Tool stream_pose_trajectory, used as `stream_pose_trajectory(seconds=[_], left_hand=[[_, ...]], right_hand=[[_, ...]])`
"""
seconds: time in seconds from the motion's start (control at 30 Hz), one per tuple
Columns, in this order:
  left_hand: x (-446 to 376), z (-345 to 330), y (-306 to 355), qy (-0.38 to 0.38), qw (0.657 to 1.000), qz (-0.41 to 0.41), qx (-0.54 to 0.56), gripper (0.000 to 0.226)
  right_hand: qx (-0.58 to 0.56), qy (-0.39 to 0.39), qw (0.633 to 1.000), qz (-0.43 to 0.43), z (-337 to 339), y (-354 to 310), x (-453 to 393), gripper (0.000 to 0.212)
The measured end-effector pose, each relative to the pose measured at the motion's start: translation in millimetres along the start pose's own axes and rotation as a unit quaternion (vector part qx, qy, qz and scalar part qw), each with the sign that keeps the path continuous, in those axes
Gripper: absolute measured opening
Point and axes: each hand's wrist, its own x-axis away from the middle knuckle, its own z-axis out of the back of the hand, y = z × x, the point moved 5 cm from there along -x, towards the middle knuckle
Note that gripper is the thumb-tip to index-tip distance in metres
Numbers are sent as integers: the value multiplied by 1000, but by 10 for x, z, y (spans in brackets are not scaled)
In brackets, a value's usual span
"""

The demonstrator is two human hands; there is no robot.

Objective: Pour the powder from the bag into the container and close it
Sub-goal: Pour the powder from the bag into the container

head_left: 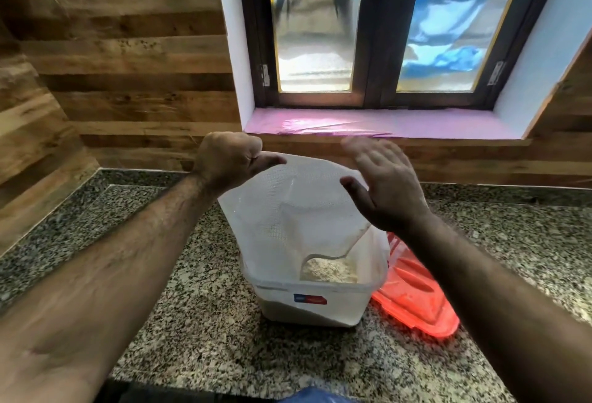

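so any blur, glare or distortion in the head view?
Head view: right hand motion-blurred at the fingers; left hand sharper, pinching the bag. Wide-angle bends the window frame and counter edges. Backlit frosted glass glares; lid looks oversaturated.

The container [312, 303] bears a blue-and-red label [310, 299], its wording seemingly too blurred to read.

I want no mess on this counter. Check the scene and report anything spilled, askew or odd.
No spill shows on the counter. The bag hangs upside down from the left hand, its mouth inside the container. The red lid lies off, tilted against the container's right side.
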Motion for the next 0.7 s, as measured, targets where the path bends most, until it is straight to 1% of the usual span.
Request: stream_pose_trajectory(seconds=[0.03, 0.1, 0.17, 0.23, 0.27, 0.3, 0.33, 0.37, 0.4, 0.43, 0.47, 0.5, 0.53, 0.57, 0.6, 0.63, 0.67, 0.7], left_hand=[[-4, -3, 0, -3, 1000, -2, 7, 59], [-12, 5, -20, 4, 1000, 3, 13, 59], [-21, 15, -22, -5, 1000, 0, 15, 60], [-17, 4, -38, -8, 1000, 0, 18, 61], [-6, -9, -59, -6, 1000, 3, 19, 61], [2, -25, -79, -7, 1000, 7, 23, 61], [7, -37, -100, -9, 999, 15, 31, 62], [14, -42, -130, -8, 999, 30, 40, 63], [23, -39, -164, -2, 998, 47, 48, 65], [28, -24, -198, 5, 996, 64, 59, 65], [33, -1, -225, 12, 994, 80, 69, 65], [35, 27, -253, 18, 992, 95, 78, 64], [39, 47, -278, 22, 990, 109, 85, 64], [44, 60, -301, 25, 988, 121, 92, 64], [54, 67, -329, 28, 985, 135, 100, 64], [70, 68, -369, 31, 983, 149, 106, 64], [91, 64, -416, 32, 980, 163, 112, 64], [111, 61, -457, 32, 977, 174, 116, 65]], right_hand=[[-5, 0, 1000, -3, 9, 19, -11, 86], [-23, -57, 998, -4, -39, 35, -34, 96], [-13, -74, 997, 10, -78, 32, -36, 98], [-31, -104, 994, -6, -105, 65, -27, 103], [-28, -95, 995, -16, -111, 86, -21, 105], [-11, -49, 998, -34, -88, 117, -3, 100], [3, 17, 998, -68, -55, 170, 31, 91], [-7, 89, 989, -120, 0, 227, 77, 83], [-55, 143, 969, -191, 31, 306, 133, 80], [-142, 167, 939, -267, 4, 402, 199, 79], [-253, 172, 891, -337, -73, 478, 269, 81], [-368, 163, 826, -394, -185, 521, 333, 86], [-438, 145, 774, -434, -287, 524, 387, 89], [-457, 128, 755, -452, -345, 489, 440, 91], [-440, 114, 768, -451, -386, 456, 488, 90], [-416, 101, 792, -435, -432, 434, 528, 84], [-401, 77, 814, -412, -484, 410, 553, 74], [-415, 39, 820, -393, -567, 397, 574, 60]])
